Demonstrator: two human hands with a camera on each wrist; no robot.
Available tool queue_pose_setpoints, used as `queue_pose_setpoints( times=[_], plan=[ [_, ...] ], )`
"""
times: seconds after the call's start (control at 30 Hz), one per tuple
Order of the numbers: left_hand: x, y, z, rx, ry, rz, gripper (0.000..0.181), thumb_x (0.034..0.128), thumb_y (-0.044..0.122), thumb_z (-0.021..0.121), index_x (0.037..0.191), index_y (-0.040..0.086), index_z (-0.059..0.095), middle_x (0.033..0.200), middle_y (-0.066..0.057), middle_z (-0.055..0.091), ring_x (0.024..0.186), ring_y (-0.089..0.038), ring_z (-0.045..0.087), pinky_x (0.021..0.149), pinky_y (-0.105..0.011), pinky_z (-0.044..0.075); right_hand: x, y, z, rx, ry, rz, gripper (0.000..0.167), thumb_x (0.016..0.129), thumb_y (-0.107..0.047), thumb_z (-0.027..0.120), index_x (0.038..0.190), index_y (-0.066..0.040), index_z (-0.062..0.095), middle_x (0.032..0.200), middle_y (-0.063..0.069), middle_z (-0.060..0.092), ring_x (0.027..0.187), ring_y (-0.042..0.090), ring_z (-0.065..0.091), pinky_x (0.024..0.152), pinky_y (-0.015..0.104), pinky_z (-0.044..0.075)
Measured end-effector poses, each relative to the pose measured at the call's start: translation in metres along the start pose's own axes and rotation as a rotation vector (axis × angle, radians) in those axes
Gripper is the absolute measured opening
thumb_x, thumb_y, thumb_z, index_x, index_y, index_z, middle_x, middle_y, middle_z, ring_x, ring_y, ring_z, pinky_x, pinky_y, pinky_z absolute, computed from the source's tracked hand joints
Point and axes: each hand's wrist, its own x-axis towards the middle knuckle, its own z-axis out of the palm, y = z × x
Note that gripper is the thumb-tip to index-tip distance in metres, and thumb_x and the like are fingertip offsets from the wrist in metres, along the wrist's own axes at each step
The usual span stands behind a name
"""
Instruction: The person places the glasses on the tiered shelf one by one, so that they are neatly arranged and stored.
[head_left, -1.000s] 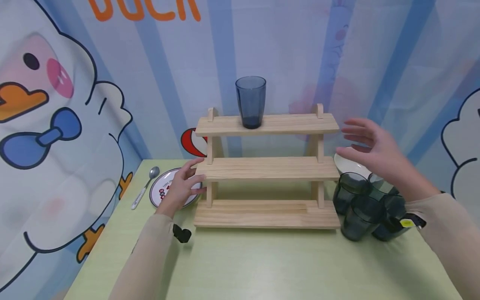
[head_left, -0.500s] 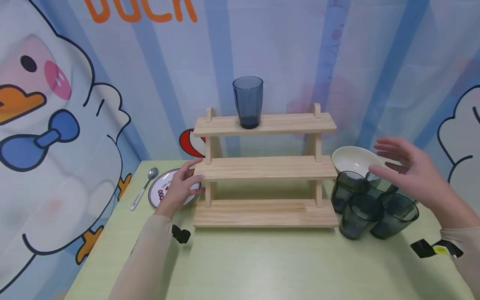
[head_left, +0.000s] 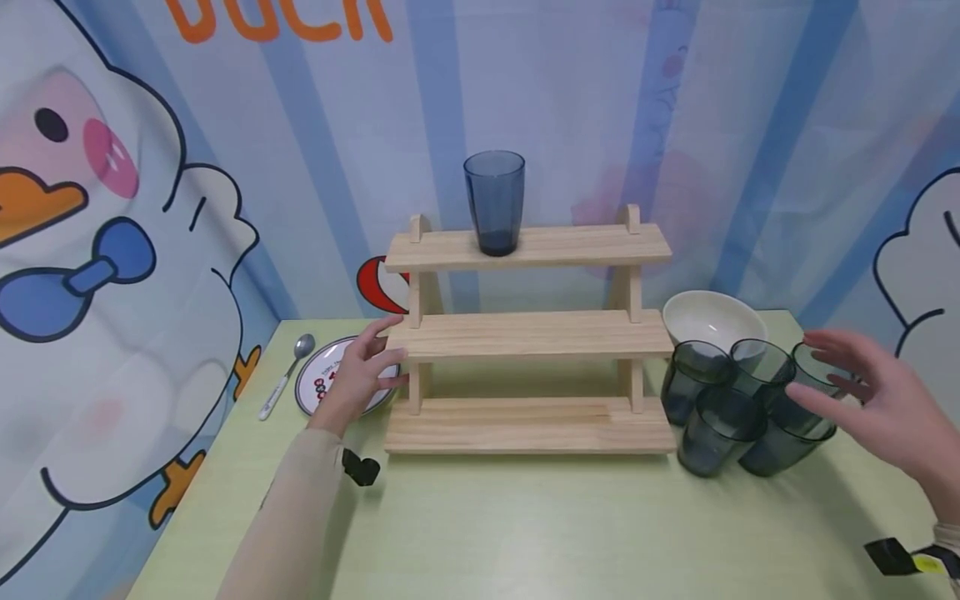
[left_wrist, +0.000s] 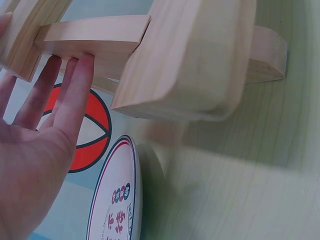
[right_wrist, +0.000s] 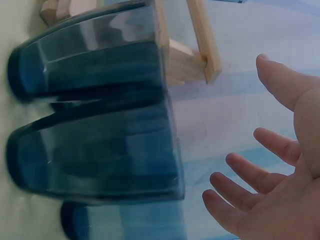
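Tumblers [head_left: 723, 427], clustered on the surface [head_left: 570, 525] beside the wooden rack [head_left: 528, 335], should be smooth, stiff and breakable, best taken round the sides, with the right grip [head_left: 881, 408] spread empty beside them and the left grip [head_left: 351, 379] resting straight-fingered against the rack.

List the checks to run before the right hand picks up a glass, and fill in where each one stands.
1. Right hand carrying nothing: ok.
2. Left hand touching the wooden rack: ok.
3. Top-shelf glass upright: ok.
4. Middle shelf free: ok.
5. Wide gaps between the clustered glasses: not ok, they crowd together.
6. Clustered glasses dry: cannot tell.
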Motion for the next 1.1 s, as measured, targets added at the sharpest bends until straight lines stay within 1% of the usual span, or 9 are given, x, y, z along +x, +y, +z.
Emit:
queue_pose_setpoints(
  times=[0.13, 0.23, 0.4, 0.5, 0.67, 0.77, 0.87, 0.97, 1.1],
  plan=[
    [0.0, -0.001, -0.001, -0.004, 0.004, 0.0, 0.061, 0.1017, 0.018, 0.069, 0.157, 0.028, 0.046, 0.152, -0.018, 0.05, 0.135, -0.041, 0.056, 0.095, -0.053, 0.06, -0.011, 0.012, 0.005, -0.026, 0.02, 0.029, 0.078, 0.1, -0.024, 0.074, 0.162, -0.002, 0.031, 0.155, 0.038, 0.038, 0.133, 0.06, 0.039, 0.125, 0.044, 0.035],
    [0.001, -0.002, -0.001, 0.0, 0.002, 0.003, 0.061, 0.1018, 0.019, 0.068, 0.158, 0.029, 0.046, 0.154, -0.018, 0.049, 0.136, -0.041, 0.055, 0.096, -0.053, 0.059, -0.019, 0.019, 0.01, -0.031, 0.045, 0.048, 0.081, 0.099, -0.023, 0.075, 0.162, 0.001, 0.03, 0.155, 0.039, 0.037, 0.133, 0.061, 0.038, 0.106, 0.078, 0.031],
    [0.001, -0.003, -0.001, 0.001, -0.005, 0.004, 0.063, 0.1023, 0.021, 0.068, 0.159, 0.029, 0.044, 0.155, -0.018, 0.048, 0.137, -0.042, 0.054, 0.097, -0.054, 0.059, -0.032, 0.031, 0.02, -0.003, 0.106, 0.089, 0.082, 0.1, -0.021, 0.073, 0.164, -0.001, 0.026, 0.161, 0.036, 0.032, 0.142, 0.058, 0.032, 0.128, 0.041, 0.029],
    [0.001, -0.002, 0.0, -0.002, -0.001, 0.004, 0.062, 0.1019, 0.02, 0.068, 0.159, 0.029, 0.045, 0.154, -0.018, 0.049, 0.136, -0.041, 0.055, 0.096, -0.053, 0.06, -0.037, 0.037, 0.023, 0.009, 0.157, 0.115, 0.082, 0.1, -0.022, 0.073, 0.165, -0.005, 0.026, 0.163, 0.031, 0.032, 0.15, 0.045, 0.033, 0.115, 0.005, 0.025],
    [0.0, 0.0, 0.0, -0.01, 0.006, 0.007, 0.061, 0.1014, 0.018, 0.068, 0.157, 0.028, 0.046, 0.151, -0.018, 0.051, 0.134, -0.041, 0.056, 0.094, -0.052, 0.06, -0.04, 0.044, 0.028, 0.012, 0.155, 0.143, 0.082, 0.1, -0.025, 0.073, 0.166, -0.008, 0.026, 0.163, 0.03, 0.034, 0.149, 0.032, 0.038, 0.109, 0.004, 0.034],
    [0.0, -0.001, 0.0, -0.009, 0.001, 0.006, 0.061, 0.1015, 0.018, 0.068, 0.157, 0.027, 0.046, 0.152, -0.018, 0.051, 0.134, -0.041, 0.056, 0.095, -0.053, 0.06, -0.042, 0.046, 0.032, 0.02, 0.113, 0.177, 0.086, 0.1, -0.026, 0.074, 0.166, -0.005, 0.023, 0.161, 0.034, 0.033, 0.144, 0.048, 0.038, 0.121, 0.035, 0.041],
    [0.001, -0.001, 0.0, -0.009, -0.004, 0.005, 0.061, 0.1015, 0.019, 0.069, 0.158, 0.028, 0.046, 0.152, -0.018, 0.05, 0.135, -0.041, 0.056, 0.095, -0.053, 0.06, -0.045, 0.047, 0.037, 0.036, 0.081, 0.215, 0.09, 0.1, -0.028, 0.074, 0.167, -0.003, 0.018, 0.161, 0.037, 0.031, 0.14, 0.06, 0.034, 0.112, 0.07, 0.035],
    [0.001, 0.0, 0.001, -0.011, -0.001, -0.001, 0.061, 0.1014, 0.018, 0.069, 0.158, 0.028, 0.046, 0.152, -0.018, 0.05, 0.134, -0.041, 0.056, 0.095, -0.052, 0.06, -0.047, 0.051, 0.041, 0.052, 0.06, 0.228, 0.095, 0.098, -0.03, 0.076, 0.167, -0.004, 0.017, 0.16, 0.037, 0.031, 0.138, 0.061, 0.036, 0.118, 0.046, 0.044],
    [0.0, 0.0, 0.001, -0.007, 0.001, -0.005, 0.061, 0.1018, 0.017, 0.068, 0.158, 0.028, 0.046, 0.153, -0.018, 0.05, 0.134, -0.041, 0.056, 0.094, -0.051, 0.061, -0.047, 0.055, 0.048, 0.063, 0.027, 0.252, 0.099, 0.095, -0.034, 0.079, 0.167, -0.003, 0.018, 0.156, 0.038, 0.036, 0.134, 0.061, 0.041, 0.103, 0.022, 0.054]
  ],
)
